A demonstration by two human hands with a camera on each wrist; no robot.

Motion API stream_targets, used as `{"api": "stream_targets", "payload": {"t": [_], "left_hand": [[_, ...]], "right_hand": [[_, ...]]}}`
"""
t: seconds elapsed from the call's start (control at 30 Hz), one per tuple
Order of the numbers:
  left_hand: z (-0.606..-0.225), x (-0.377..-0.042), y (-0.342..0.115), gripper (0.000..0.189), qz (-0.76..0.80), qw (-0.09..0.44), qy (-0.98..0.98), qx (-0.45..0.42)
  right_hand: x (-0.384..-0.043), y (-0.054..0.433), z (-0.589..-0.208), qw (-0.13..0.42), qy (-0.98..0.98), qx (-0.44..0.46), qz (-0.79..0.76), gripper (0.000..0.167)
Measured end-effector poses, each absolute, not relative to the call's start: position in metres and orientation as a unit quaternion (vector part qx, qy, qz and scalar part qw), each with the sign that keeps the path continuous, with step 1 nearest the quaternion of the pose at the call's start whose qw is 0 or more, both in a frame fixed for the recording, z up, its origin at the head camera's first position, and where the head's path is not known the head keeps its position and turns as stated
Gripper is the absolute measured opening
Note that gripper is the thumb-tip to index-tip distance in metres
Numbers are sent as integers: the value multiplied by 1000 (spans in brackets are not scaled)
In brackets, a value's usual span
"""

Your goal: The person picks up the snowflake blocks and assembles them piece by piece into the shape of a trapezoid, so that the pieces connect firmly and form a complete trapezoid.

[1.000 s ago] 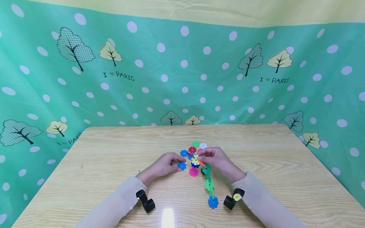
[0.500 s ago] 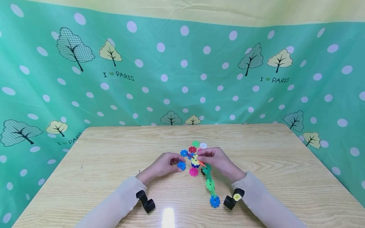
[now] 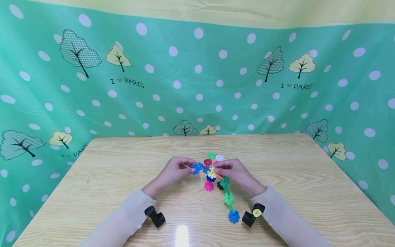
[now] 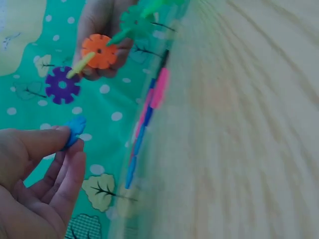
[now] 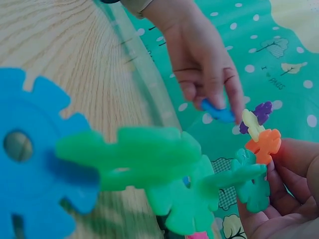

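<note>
My left hand point(image 3: 176, 171) pinches a blue snowflake disc point(image 4: 75, 130) between thumb and fingertips, held up off the table. A chain of interlocked snowflake discs hangs from my right hand point(image 3: 236, 173), which pinches it near the orange disc point(image 5: 265, 144). A yellow disc point(image 3: 211, 172) and a purple disc point(image 4: 63, 85) form the chain's upper end. Below the orange one come several green discs point(image 3: 228, 198), then a large-looking blue disc point(image 5: 30, 149) at the lower end. In the left wrist view, the pinched disc is close to the purple one but apart from it.
Several loose snowflake discs lie on the wooden table point(image 3: 123, 206) around the hands: a pink disc point(image 3: 209, 186), a red disc point(image 3: 207, 162), a white disc point(image 3: 219, 157), a light green disc point(image 3: 211, 155), others blue and black. A patterned curtain point(image 3: 197, 85) stands behind.
My left hand has lifted the blue disc up and away from the front, nearer the chain's purple end. The right hand stays put, while the chain's lower end has swung slightly right.
</note>
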State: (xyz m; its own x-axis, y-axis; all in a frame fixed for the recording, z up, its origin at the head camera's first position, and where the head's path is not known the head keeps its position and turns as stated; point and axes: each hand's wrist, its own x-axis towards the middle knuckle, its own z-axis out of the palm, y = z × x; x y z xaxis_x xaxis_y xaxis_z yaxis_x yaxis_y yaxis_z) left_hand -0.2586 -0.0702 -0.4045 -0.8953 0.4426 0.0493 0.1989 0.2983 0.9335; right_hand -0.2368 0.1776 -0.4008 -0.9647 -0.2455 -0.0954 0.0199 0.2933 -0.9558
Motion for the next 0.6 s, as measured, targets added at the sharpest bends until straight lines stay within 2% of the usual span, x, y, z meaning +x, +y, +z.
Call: {"api": "stream_targets", "payload": {"t": [0.27,0.6], "left_hand": [[-393,-261,-67,29,620,115,762,146],[-386,-260,-59,26,615,125,762,157]], "right_hand": [[-237,178,-401,113,798,-68,-588,21],[-239,178,-403,111,797,-76,-589,24]]}}
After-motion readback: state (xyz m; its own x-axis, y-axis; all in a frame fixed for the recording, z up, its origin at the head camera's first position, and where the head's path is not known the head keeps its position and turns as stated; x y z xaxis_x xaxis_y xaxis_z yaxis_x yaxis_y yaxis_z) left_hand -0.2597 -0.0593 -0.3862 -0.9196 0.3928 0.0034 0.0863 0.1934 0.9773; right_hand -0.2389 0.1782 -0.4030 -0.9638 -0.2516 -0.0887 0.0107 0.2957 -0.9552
